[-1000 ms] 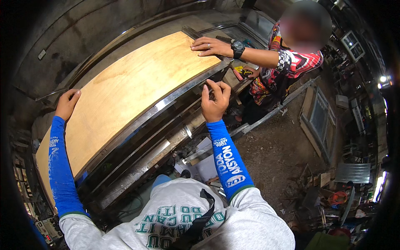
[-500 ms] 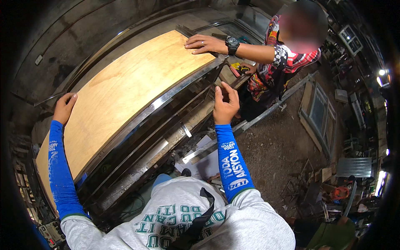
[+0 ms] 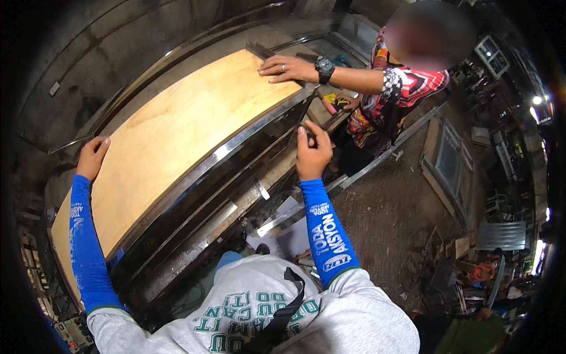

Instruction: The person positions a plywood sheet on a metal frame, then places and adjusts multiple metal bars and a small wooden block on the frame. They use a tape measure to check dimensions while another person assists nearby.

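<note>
A pale plywood panel (image 3: 171, 124) lies on a long dark metal frame (image 3: 206, 162) with a shiny near edge. At the panel's far left edge, my left hand (image 3: 92, 158) grips it with bent fingers. My right hand (image 3: 313, 154) is raised off the frame's right end. Its fingers are curled, thumb and forefinger close together; anything between them is too small to make out. A co-worker's hand (image 3: 289, 69), with a ring and a black watch (image 3: 324, 69), rests flat on the panel's right end. Their other hand (image 3: 352, 101) is beside a yellow tape measure (image 3: 341, 100).
A co-worker in a patterned shirt (image 3: 407, 88) stands beyond the right end. Metal bars (image 3: 377, 156) slant across the dirt floor. A framed window (image 3: 451, 153) lies at the right, with scrap and an orange coil (image 3: 482, 272) nearer. A concrete wall (image 3: 118, 53) rises behind.
My right hand has shifted slightly down and left, its thumb and forefinger drawing closer. My left hand stays at the panel's edge. The co-worker's hand remains on the panel.
</note>
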### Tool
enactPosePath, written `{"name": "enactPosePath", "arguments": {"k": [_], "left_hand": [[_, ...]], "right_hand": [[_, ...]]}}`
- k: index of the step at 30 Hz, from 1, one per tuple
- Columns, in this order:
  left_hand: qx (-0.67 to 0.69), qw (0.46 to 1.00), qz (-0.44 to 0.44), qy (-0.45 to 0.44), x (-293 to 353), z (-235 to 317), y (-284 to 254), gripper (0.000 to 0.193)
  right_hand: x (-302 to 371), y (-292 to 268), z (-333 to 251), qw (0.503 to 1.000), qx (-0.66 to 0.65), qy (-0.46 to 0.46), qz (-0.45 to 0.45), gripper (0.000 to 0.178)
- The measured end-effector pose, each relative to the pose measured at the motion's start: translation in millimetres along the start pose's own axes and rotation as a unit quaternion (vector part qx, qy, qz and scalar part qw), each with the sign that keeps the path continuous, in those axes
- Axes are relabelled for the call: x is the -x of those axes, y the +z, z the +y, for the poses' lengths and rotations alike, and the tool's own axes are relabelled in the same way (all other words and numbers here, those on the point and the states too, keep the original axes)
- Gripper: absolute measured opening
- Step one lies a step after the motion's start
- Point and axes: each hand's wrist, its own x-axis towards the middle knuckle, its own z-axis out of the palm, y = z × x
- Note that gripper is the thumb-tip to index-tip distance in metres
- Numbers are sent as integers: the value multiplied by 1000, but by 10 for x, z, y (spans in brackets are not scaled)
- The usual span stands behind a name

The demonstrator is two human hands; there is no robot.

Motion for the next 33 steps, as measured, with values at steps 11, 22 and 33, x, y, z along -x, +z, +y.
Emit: {"name": "enactPosePath", "arguments": {"k": [11,22,33], "left_hand": [[-24,999,9,-43,46,245,31,44],[-90,995,9,-51,112,386,-98,50],[-57,996,15,-65,173,501,-106,50]], "right_hand": [[41,157,-2,984,-123,83,-101,34],[350,541,77,979,6,-49,-196,73],[364,541,253,976,22,-51,-210,80]]}}
